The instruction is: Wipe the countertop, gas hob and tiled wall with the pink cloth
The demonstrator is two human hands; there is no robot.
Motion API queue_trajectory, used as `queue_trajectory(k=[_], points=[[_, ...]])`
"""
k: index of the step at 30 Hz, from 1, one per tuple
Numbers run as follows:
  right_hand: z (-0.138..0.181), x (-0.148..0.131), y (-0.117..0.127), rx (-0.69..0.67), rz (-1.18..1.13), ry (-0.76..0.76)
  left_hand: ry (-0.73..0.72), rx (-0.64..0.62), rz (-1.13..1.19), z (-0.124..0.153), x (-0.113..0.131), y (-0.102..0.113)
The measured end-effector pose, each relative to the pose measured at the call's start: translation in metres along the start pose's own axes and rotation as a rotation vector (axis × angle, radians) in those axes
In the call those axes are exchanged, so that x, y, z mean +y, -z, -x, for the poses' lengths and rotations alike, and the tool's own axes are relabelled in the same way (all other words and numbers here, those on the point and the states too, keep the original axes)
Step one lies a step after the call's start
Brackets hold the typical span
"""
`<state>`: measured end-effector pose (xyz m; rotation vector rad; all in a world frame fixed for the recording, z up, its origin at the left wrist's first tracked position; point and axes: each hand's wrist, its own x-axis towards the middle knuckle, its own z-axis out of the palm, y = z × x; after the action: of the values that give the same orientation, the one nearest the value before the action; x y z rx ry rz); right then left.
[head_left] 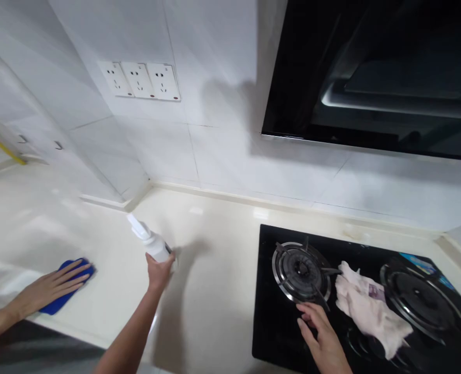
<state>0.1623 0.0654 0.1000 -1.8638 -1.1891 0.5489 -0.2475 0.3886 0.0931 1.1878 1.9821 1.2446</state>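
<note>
My left hand (160, 271) is wrapped around the body of a white spray bottle (157, 249), which stands or hovers tilted over the cream counter; I cannot tell if its base touches. The bottle's trigger head points up and to the left. Over the front left of the black gas stove (277, 332), my right hand (319, 332) is open with loosely bent fingers and nothing in it. Its fingertips are close to the left burner (301, 267). A crumpled pale cloth (366, 304) lies between the two burners, to the right of that hand.
At the left, another person's hand (55, 288) presses a blue cloth (69, 285) flat on the counter (211, 291). A black range hood (370, 67) overhangs the stove. Wall sockets (139, 80) sit above the counter, and a wall corner (102, 176) juts out at left.
</note>
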Motion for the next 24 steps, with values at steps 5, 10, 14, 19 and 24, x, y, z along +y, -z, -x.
queue_trajectory(k=[5, 10, 14, 19, 24], points=[[0.008, -0.005, 0.000, -0.026, -0.010, 0.014, 0.041, -0.007, -0.047, -0.056, 0.018, -0.010], [0.010, -0.018, 0.002, -0.020, 0.030, 0.062, 0.116, -0.030, -0.111, -0.098, 0.036, -0.023], [0.006, -0.013, 0.014, 0.005, 0.095, 0.109, 0.064, 0.005, -0.087, -0.110, 0.026, -0.035], [-0.001, 0.016, 0.053, 0.154, 0.256, 0.055, -0.134, 0.051, -0.168, -0.059, -0.020, -0.038], [-0.012, 0.065, 0.101, 0.319, 0.543, -0.008, -0.688, -0.215, -0.313, 0.040, -0.059, -0.045]])
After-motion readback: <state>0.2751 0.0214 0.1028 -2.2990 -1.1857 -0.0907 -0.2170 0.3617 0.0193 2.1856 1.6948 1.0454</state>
